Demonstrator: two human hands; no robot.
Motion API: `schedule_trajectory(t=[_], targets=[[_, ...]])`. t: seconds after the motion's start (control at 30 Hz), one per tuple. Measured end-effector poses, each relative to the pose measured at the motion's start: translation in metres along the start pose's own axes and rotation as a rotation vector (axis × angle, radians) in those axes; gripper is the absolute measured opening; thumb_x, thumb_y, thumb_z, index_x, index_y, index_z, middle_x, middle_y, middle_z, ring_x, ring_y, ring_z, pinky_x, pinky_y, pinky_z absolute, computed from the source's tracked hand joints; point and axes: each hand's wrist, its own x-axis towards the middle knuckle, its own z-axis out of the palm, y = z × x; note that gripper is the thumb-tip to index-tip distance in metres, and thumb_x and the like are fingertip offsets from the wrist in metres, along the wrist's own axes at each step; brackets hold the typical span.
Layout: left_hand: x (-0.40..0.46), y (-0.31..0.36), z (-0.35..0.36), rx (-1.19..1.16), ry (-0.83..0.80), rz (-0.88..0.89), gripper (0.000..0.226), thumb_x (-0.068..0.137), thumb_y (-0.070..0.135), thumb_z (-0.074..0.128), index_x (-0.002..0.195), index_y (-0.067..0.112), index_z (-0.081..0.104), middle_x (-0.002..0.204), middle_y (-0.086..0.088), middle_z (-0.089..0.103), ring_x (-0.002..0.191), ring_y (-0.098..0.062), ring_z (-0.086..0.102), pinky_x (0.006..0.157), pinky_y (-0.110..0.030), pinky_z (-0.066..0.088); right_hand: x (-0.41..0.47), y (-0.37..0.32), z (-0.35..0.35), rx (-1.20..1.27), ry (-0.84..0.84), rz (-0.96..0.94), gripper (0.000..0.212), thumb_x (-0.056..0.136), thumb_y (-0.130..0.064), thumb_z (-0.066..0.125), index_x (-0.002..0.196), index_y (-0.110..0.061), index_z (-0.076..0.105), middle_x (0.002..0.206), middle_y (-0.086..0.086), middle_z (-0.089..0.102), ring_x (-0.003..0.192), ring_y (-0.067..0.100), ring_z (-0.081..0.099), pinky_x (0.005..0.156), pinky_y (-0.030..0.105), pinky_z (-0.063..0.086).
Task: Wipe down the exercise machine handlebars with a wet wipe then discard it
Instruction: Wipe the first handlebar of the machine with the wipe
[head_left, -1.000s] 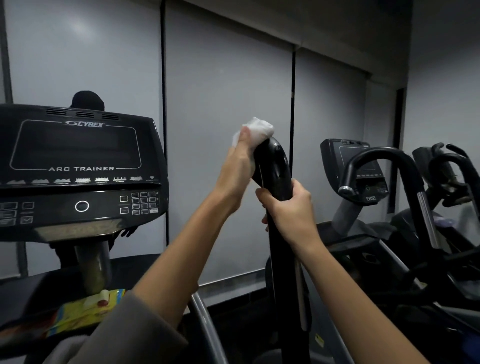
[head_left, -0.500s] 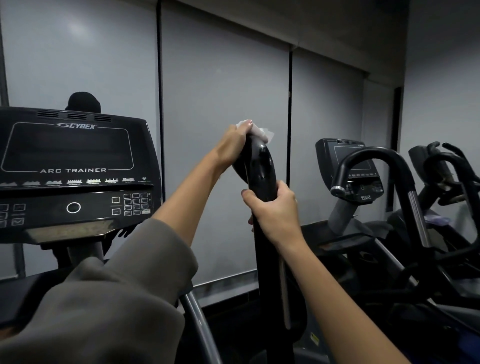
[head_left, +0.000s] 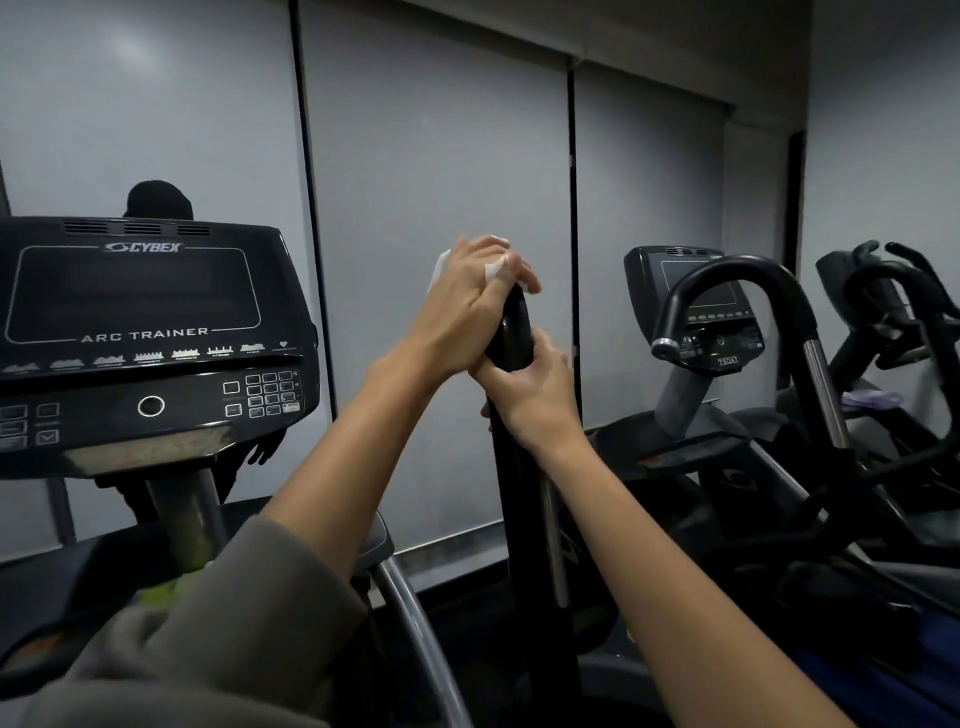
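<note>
A tall black handlebar (head_left: 511, 332) of the exercise machine rises upright in the middle of the view. My left hand (head_left: 467, 306) wraps over its rounded top, pressing a white wet wipe (head_left: 491, 269) against it; only small white edges of the wipe show between and behind my fingers. Just below, my right hand (head_left: 535, 395) is closed around the bar's shaft, touching the left hand's wrist. The top of the bar is hidden under my left hand.
The machine's black console (head_left: 150, 332) marked Arc Trainer stands at the left. A grey curved rail (head_left: 415, 618) runs below my left arm. To the right stand another machine's console (head_left: 696, 306) and its looped black handlebar (head_left: 737, 275). Grey blinds cover the wall behind.
My left hand has slid over the top of the handlebar and now covers it with the wipe, which shows less than before. My right hand keeps its grip on the shaft.
</note>
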Motion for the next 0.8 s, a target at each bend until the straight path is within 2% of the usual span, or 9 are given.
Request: schedule_trajectory(t=[0.2,0.33,0.37,0.43,0.5,0.57,0.63,0.7,0.8], targets=[[-0.021,0.018,0.001,0.098,-0.1,0.04,0.051,0.099,0.028,0.025,0.09,0.009,0.072,0.102,-0.001,0.07,0.122,-0.008,0.042,0.117,-0.036,0.016,-0.004,-0.003,-0.005,-0.029,-0.022,-0.037,0.022,0.08,-0.012,0.063,0.098,-0.002,0.056,0.073,0.011,0.064,0.052,0.021,0.06,0.042,0.024,0.049],[-0.04,0.025,0.009,0.129,-0.074,0.032,0.049,0.097,0.025,0.027,0.099,0.008,0.072,0.104,-0.003,0.071,0.126,-0.005,0.041,0.119,-0.025,0.004,-0.005,-0.007,-0.007,-0.107,-0.037,-0.089,0.017,0.086,-0.003,0.058,0.1,0.006,0.059,0.076,0.005,0.06,0.062,0.005,0.053,0.048,0.006,0.041],[-0.043,0.029,0.01,0.133,-0.075,0.034,0.048,0.097,0.025,0.027,0.102,0.007,0.072,0.107,-0.004,0.071,0.127,-0.004,0.039,0.119,-0.023,0.003,-0.005,-0.008,-0.007,-0.096,-0.04,-0.089,0.016,0.087,0.0,0.056,0.101,0.009,0.059,0.081,0.009,0.061,0.069,0.009,0.054,0.055,0.007,0.044],[-0.047,0.033,0.01,0.129,-0.095,0.035,0.046,0.097,0.027,0.028,0.116,0.009,0.066,0.121,-0.004,0.066,0.133,-0.006,0.034,0.119,-0.023,0.001,-0.005,-0.006,-0.006,-0.057,-0.022,-0.075,0.017,0.089,-0.001,0.054,0.102,0.007,0.059,0.087,0.012,0.062,0.08,0.017,0.057,0.072,0.024,0.051],[-0.048,0.03,0.008,0.105,-0.099,0.041,0.048,0.095,0.035,0.037,0.139,0.018,0.043,0.147,0.001,0.042,0.145,-0.011,0.018,0.12,-0.026,0.0,-0.006,-0.007,-0.002,-0.087,-0.014,-0.076,0.019,0.088,-0.011,0.055,0.104,-0.005,0.062,0.091,0.007,0.065,0.084,0.02,0.06,0.075,0.031,0.05],[-0.044,0.025,0.004,0.091,-0.057,0.004,0.078,0.085,0.045,0.054,0.149,0.024,0.014,0.158,0.009,0.009,0.148,-0.01,-0.003,0.121,-0.028,0.001,-0.004,-0.005,0.001,-0.073,-0.03,-0.051,0.019,0.082,-0.022,0.054,0.098,-0.02,0.064,0.091,0.002,0.067,0.081,0.022,0.062,0.071,0.035,0.054],[-0.033,0.023,0.004,0.076,-0.055,-0.164,0.098,0.081,0.042,0.065,0.15,0.018,0.0,0.159,0.006,-0.008,0.146,-0.01,-0.014,0.121,-0.033,0.0,-0.003,-0.002,0.001,-0.017,-0.008,0.003,0.018,0.08,-0.017,0.057,0.097,-0.02,0.062,0.082,-0.003,0.063,0.07,0.016,0.059,0.058,0.023,0.054],[-0.022,0.029,0.01,0.037,-0.039,-0.306,0.09,0.089,0.033,0.061,0.151,0.013,-0.002,0.159,-0.002,-0.017,0.146,-0.016,-0.019,0.12,-0.036,-0.005,-0.003,-0.002,-0.001,-0.019,0.004,-0.003,0.025,0.079,-0.011,0.06,0.104,-0.012,0.061,0.079,-0.005,0.062,0.065,0.012,0.059,0.053,0.018,0.052],[-0.015,0.037,0.019,-0.04,0.054,-0.394,0.068,0.1,0.033,0.036,0.151,0.011,-0.005,0.157,-0.005,-0.027,0.147,-0.021,-0.018,0.12,-0.037,-0.005,-0.004,0.0,-0.002,-0.041,-0.002,-0.033,0.04,0.067,-0.02,0.057,0.104,-0.007,0.061,0.076,0.0,0.066,0.062,0.017,0.063,0.056,0.03,0.055]])
